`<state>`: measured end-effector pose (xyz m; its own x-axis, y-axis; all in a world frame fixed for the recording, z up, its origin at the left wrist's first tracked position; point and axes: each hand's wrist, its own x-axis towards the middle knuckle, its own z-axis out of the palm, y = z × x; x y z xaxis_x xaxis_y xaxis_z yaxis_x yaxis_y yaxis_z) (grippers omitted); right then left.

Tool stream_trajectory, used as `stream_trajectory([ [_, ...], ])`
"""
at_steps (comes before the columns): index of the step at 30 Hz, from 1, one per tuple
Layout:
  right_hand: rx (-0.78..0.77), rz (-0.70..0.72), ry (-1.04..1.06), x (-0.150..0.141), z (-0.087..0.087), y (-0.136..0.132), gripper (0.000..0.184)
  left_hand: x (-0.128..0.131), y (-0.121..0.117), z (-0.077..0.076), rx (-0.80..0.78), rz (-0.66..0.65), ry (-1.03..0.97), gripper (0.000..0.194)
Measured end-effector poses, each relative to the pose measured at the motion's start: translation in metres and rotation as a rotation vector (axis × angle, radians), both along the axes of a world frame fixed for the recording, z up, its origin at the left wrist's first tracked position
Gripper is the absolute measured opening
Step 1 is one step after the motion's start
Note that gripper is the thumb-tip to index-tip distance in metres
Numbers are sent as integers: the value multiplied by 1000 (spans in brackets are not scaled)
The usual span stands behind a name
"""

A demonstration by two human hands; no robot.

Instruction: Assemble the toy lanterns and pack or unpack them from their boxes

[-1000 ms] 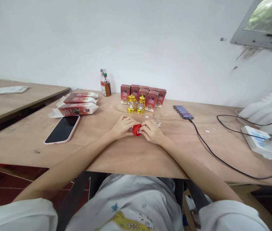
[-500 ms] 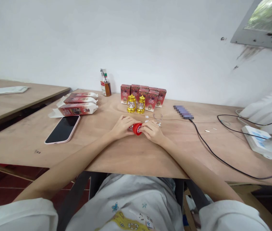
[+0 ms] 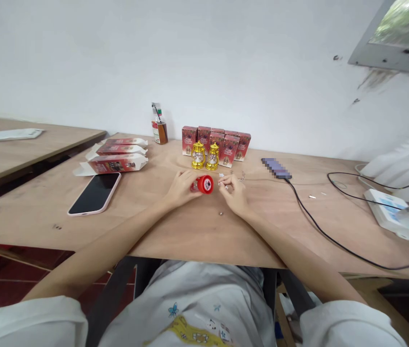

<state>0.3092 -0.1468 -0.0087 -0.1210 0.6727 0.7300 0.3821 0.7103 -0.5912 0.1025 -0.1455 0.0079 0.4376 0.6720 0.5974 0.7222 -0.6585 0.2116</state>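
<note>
My left hand [image 3: 181, 189] is wrapped round a small red lantern [image 3: 206, 184], which lies on its side with its round base turned toward my right hand. A pale disc with a dark spot shows inside the red rim. Just right of it, apart from the lantern, my right hand [image 3: 235, 193] pinches something tiny and pale between thumb and fingers, too small to name. A small shiny round piece [image 3: 221, 213] lies on the table below the hands. Behind them stand two gold lanterns [image 3: 197, 156], and small white pieces [image 3: 221, 175] lie near my right fingers.
Red printed boxes [image 3: 189, 140] stand against the wall. Opened red cartons [image 3: 117, 165] and a phone [image 3: 95, 193] lie left. A bottle of amber liquid [image 3: 160, 131] stands at the back. Right are a cabled phone [image 3: 276, 168], a black cable [image 3: 313, 221] and a power strip [image 3: 396, 217].
My right hand has drawn away from the lantern's base to the right. The base now shows fully, turned more toward me. A shiny round piece has appeared on the table.
</note>
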Motion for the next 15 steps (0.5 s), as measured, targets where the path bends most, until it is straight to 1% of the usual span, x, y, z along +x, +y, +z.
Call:
stream_trajectory([
  [3, -247, -27, 39, 2, -1, 6, 9, -1, 2, -1, 3, 50, -28, 40],
  [5, -336, -45, 11, 4, -1, 9, 6, -1, 3, -1, 1, 67, -30, 40],
  [7, -356, -45, -74, 5, -1, 9, 11, -2, 3, 0, -1, 55, -20, 40],
  [9, -356, -5, -209, 6, 0, 7, 18, -2, 3, -1, 6, 37, -14, 41],
  [12, -341, 141, -418, 4, 3, 0, 23, -2, 4, -3, 22, 50, -25, 39],
  [15, -334, 314, -597, 3, 6, -6, 21, -2, 4, -4, 28, 73, -28, 41],
])
